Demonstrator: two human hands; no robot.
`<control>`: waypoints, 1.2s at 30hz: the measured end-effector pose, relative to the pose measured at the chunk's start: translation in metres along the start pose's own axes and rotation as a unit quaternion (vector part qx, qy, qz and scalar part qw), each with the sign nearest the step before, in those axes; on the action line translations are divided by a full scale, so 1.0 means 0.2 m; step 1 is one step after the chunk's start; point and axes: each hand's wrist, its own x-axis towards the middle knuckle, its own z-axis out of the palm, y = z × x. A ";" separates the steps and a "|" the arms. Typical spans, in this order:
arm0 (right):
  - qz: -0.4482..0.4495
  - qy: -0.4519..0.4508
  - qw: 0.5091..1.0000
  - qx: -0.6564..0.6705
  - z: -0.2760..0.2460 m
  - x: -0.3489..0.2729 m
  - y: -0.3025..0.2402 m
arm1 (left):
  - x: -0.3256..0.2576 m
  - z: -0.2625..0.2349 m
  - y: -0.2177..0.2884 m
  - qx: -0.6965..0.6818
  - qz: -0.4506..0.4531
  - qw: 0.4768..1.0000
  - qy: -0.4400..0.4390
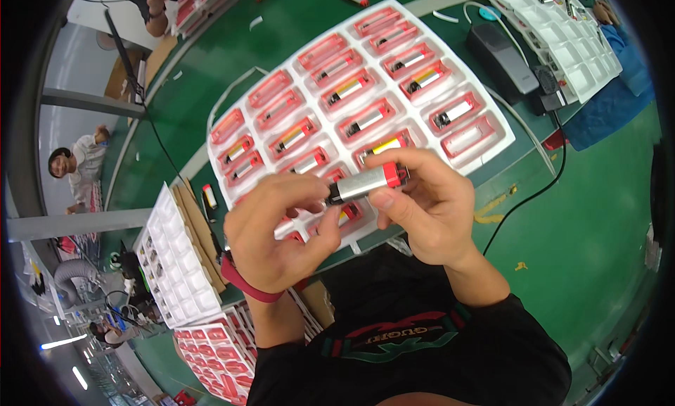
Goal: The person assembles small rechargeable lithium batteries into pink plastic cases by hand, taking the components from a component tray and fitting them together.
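My right hand [436,216] grips a silver cylinder [360,185] with a red end and a black end, its thumb lying along the front. At the black end are the curled fingers of my left hand [271,230], which wears a dark red wristband. I cannot make out whether its thumb also touches the piece. Below both hands lies a white moulded tray [455,70] with rows of red-lined pockets. Many pockets hold similar pieces, some silver, some with a yellow band [346,89]; a red pocket [470,139] at the right holds no such piece. My hands hide the tray's near part.
Another white tray [179,265] leans at the left, above stacked red-and-white trays [214,357]. A black power adapter [500,60] with cables lies at the right, beside a further loaded tray [562,47]. Loose pieces [209,196] lie on the green table. Other people are in the background.
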 end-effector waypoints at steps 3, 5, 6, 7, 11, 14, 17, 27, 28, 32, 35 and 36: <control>0.050 0.005 0.998 0.034 0.04 0.00 0.02 | -0.02 -0.07 -0.02 0.000 -0.008 0.999 -0.048; 0.048 0.005 0.999 0.014 0.06 -0.01 0.05 | -0.02 -0.07 -0.03 0.015 -0.019 0.999 -0.042; 0.051 0.003 0.999 0.005 0.07 -0.01 0.07 | -0.03 -0.08 -0.04 0.025 -0.018 0.999 -0.032; 0.052 0.000 0.999 0.004 0.09 -0.01 0.07 | -0.04 -0.09 -0.04 0.027 -0.029 0.999 -0.034; 0.014 -0.028 0.999 0.006 0.18 -0.04 0.12 | -0.12 -0.18 -0.05 0.021 -0.061 0.997 -0.030; -0.015 -0.051 0.999 -0.010 0.20 -0.02 0.13 | -0.13 -0.22 -0.07 0.027 -0.039 0.999 -0.025; -0.027 -0.063 0.997 -0.024 0.22 -0.02 0.14 | -0.14 -0.25 -0.10 0.114 0.043 0.992 -0.031; 0.010 -0.075 0.996 -0.040 0.21 -0.10 0.06 | -0.23 -0.17 -0.09 -0.076 -0.135 0.987 -0.052; 0.034 -0.060 0.997 -0.025 0.20 -0.11 0.07 | -0.23 -0.15 -0.08 -0.081 -0.140 0.985 -0.059; 0.182 -0.031 0.980 0.071 0.11 -0.11 0.09 | -0.22 -0.06 -0.11 -0.065 -0.154 0.984 -0.064; 0.179 -0.027 0.976 0.123 0.05 -0.11 0.10 | -0.22 0.01 -0.14 -0.108 -0.166 0.980 -0.020; 0.168 -0.030 0.977 0.131 0.04 -0.13 0.07 | -0.23 0.01 -0.12 -0.134 -0.156 0.979 0.007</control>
